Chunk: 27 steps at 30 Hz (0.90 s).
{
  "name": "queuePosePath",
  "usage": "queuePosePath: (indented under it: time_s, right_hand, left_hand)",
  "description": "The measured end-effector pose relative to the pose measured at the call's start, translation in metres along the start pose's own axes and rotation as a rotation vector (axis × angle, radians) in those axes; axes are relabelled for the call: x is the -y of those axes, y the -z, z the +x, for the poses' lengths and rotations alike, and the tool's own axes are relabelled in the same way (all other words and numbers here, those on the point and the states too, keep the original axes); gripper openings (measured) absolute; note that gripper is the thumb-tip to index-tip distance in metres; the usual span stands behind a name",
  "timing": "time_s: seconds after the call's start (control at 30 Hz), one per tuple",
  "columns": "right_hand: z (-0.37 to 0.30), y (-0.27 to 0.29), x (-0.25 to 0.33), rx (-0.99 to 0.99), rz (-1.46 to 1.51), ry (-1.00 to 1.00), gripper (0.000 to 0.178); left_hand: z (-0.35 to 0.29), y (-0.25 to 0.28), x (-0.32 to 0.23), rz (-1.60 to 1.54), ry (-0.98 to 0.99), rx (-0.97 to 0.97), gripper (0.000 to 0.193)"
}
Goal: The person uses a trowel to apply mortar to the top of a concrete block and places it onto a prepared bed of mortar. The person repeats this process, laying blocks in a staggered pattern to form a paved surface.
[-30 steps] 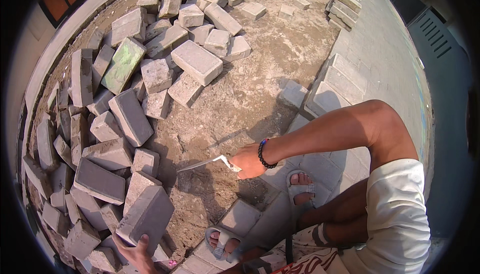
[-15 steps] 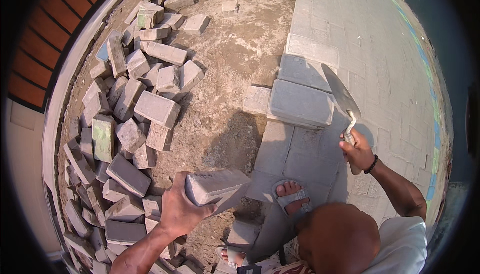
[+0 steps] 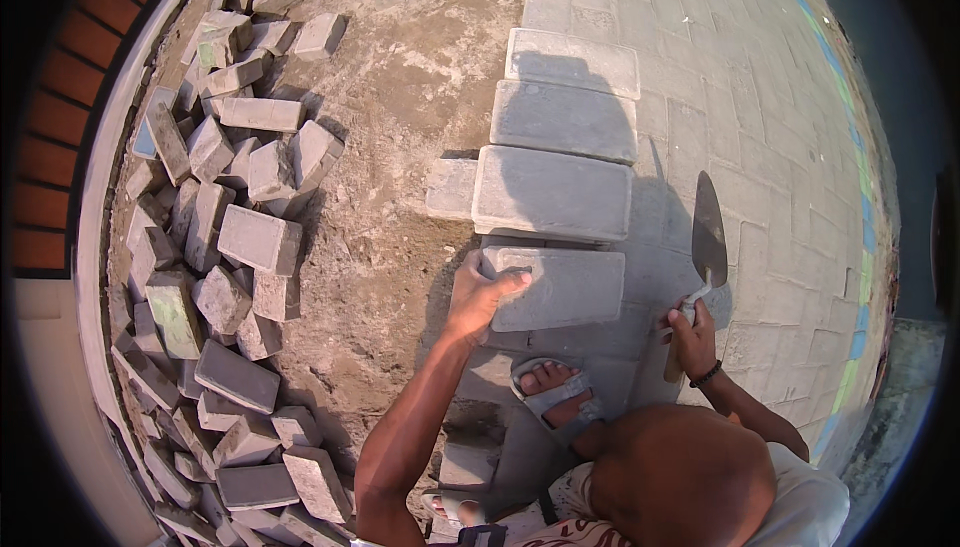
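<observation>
Grey block [image 3: 562,292] swung right, to the near end of a block row [image 3: 552,193].
Oblong, flat-faced; fingers of the left hand [image 3: 476,297] clamp its left end, those of the right hand [image 3: 694,339] curl round a trowel [image 3: 708,229].

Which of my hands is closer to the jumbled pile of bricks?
Left. The left hand, holding a grey brick, is right of the pile of bricks, with bare soil between them; the right hand, holding a trowel, is farther right, over the laid paving.
</observation>
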State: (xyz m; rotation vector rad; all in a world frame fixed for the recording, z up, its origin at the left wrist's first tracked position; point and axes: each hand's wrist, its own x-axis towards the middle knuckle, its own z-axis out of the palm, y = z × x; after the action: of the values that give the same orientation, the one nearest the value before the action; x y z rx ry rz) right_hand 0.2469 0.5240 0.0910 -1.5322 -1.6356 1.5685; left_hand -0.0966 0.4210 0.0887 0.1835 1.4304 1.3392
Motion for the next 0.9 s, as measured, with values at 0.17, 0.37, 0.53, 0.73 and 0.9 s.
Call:
queuePosePath:
  time_s: [0.17,0.37,0.53,0.73,0.9]
  right_hand:
    - [0.003,-0.026,-0.026,0.053,0.046,0.006,0.026]
    - [-0.004,-0.063,-0.026,0.11,0.185,-0.096,0.028]
    - [-0.007,-0.089,-0.016,0.043,0.305,-0.128,0.031]
    - [0.028,-0.086,-0.006,0.019,0.322,-0.094,0.04]
    - [0.033,-0.064,0.035,-0.032,0.068,0.151,0.058]
  left_hand:
    - [0.01,0.005,0.019,0.658,-0.161,-0.242,0.085]
    - [-0.004,0.021,0.072,0.411,-0.349,-0.375,0.082]
    - [-0.007,0.0,0.086,0.166,-0.358,-0.459,0.081]
    - [0.011,0.007,0.077,0.31,-0.295,-0.371,0.096]
    - [-0.074,0.055,0.043,0.812,-0.207,-0.242,0.098]
